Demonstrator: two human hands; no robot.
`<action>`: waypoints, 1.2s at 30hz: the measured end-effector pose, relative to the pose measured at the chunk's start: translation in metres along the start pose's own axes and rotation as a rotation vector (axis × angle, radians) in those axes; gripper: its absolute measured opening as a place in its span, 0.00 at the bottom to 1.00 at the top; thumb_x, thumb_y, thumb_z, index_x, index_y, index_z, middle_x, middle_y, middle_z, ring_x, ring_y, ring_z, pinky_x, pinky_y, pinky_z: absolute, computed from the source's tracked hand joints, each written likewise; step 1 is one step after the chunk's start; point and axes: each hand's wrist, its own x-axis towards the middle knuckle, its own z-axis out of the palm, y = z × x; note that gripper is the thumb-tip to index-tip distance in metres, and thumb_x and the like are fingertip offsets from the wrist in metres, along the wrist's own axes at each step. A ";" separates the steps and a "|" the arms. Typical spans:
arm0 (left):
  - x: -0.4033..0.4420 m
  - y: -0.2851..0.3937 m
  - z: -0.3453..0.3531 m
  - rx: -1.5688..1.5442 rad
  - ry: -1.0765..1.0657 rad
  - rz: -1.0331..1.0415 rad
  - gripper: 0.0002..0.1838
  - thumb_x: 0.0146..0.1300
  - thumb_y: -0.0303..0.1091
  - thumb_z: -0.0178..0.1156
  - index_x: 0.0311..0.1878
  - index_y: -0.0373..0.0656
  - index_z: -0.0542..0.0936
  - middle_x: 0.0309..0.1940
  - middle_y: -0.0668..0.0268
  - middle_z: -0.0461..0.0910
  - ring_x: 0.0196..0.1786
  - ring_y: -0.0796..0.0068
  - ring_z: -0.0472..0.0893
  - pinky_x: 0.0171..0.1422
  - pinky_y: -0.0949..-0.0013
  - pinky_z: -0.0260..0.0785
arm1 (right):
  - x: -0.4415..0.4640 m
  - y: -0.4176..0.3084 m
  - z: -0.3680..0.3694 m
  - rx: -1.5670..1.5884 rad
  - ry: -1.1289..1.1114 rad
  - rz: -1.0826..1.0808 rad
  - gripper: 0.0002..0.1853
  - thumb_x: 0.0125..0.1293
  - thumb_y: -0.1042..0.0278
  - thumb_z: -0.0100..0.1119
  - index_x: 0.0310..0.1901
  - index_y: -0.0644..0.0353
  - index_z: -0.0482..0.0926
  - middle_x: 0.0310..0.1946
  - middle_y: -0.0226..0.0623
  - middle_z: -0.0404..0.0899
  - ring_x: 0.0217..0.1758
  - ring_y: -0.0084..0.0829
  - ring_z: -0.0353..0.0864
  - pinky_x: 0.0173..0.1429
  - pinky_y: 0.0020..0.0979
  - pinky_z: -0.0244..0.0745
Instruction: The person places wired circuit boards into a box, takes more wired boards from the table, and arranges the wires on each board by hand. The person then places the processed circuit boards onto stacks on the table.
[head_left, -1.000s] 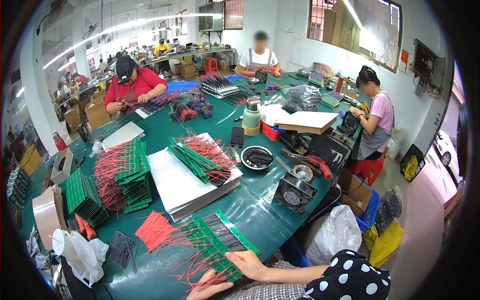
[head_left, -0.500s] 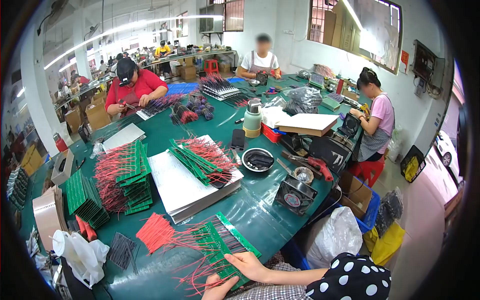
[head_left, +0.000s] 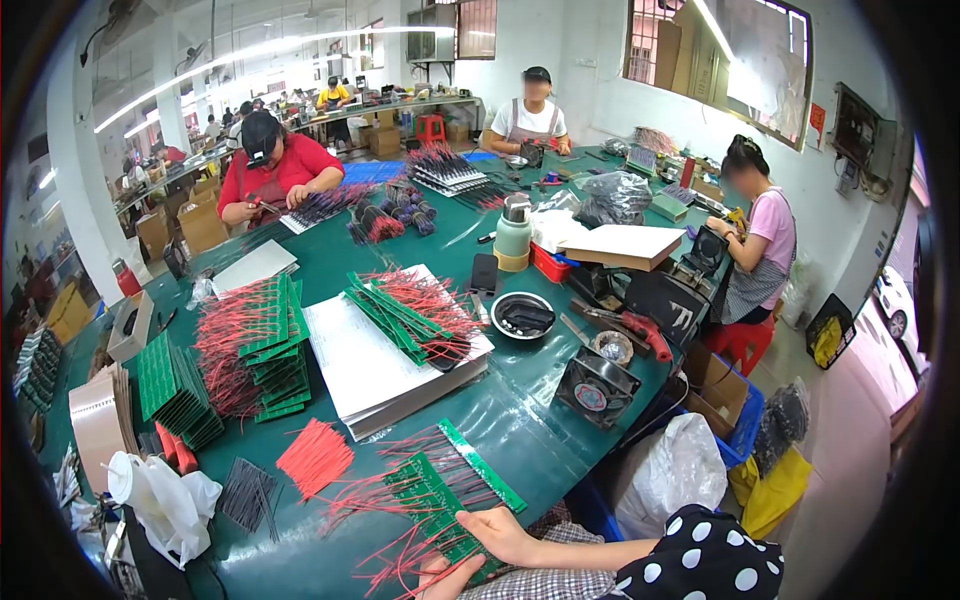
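My left hand [head_left: 450, 578] grips the near end of a green circuit board [head_left: 432, 500], with its fingers partly hidden beneath. My right hand [head_left: 500, 532] is closed on the same board's right edge, thumb on top. Thin red wires [head_left: 375, 500] stick out from the board's left side. Just behind it, a second green circuit board strip [head_left: 482, 465] lies on the table with dark wires along its left side. A pile of loose red wires [head_left: 315, 457] lies left of the boards, and a pile of dark wires [head_left: 250, 495] lies farther left.
Red-wired boards [head_left: 275, 345] are stacked on the green table [head_left: 520, 400]; more lie on a white paper stack [head_left: 350, 370]. Bare boards [head_left: 175, 390] stand at left. A fan [head_left: 597, 388] and metal bowl [head_left: 522, 315] are right. Several people work around the table.
The view has shifted slightly. The held board has moved a little, and its red wires now sit apart from the loose red pile. Both hands keep hold of the board.
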 end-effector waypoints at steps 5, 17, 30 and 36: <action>0.006 -0.015 -0.006 0.102 0.065 0.024 0.13 0.54 0.21 0.59 0.45 0.40 0.77 0.40 0.68 0.78 0.43 0.80 0.75 0.46 0.77 0.69 | -0.006 -0.007 -0.004 -0.185 -0.018 0.023 0.23 0.67 0.54 0.43 0.31 0.69 0.77 0.18 0.25 0.73 0.24 0.12 0.63 0.25 0.21 0.62; 0.012 -0.016 -0.020 0.277 -0.152 0.187 0.10 0.60 0.31 0.55 0.43 0.39 0.75 0.37 0.70 0.77 0.40 0.85 0.74 0.44 0.76 0.67 | -0.007 0.008 -0.004 -0.150 -0.031 0.055 0.25 0.66 0.55 0.47 0.18 0.69 0.74 0.10 0.24 0.67 0.19 0.11 0.59 0.19 0.23 0.57; 0.002 0.002 -0.021 0.022 -0.152 0.150 0.09 0.59 0.30 0.56 0.40 0.36 0.76 0.32 0.64 0.79 0.31 0.76 0.77 0.33 0.75 0.71 | -0.008 -0.006 -0.014 0.195 -0.391 0.235 0.18 0.68 0.61 0.44 0.41 0.70 0.75 0.33 0.36 0.78 0.31 0.20 0.76 0.36 0.24 0.74; 0.001 0.003 -0.021 -0.312 -0.387 0.015 0.09 0.61 0.34 0.54 0.37 0.37 0.77 0.28 0.64 0.78 0.27 0.77 0.77 0.29 0.76 0.70 | -0.010 -0.025 -0.012 0.247 -0.425 0.297 0.22 0.68 0.57 0.39 0.38 0.73 0.72 0.27 0.46 0.77 0.25 0.37 0.80 0.29 0.34 0.78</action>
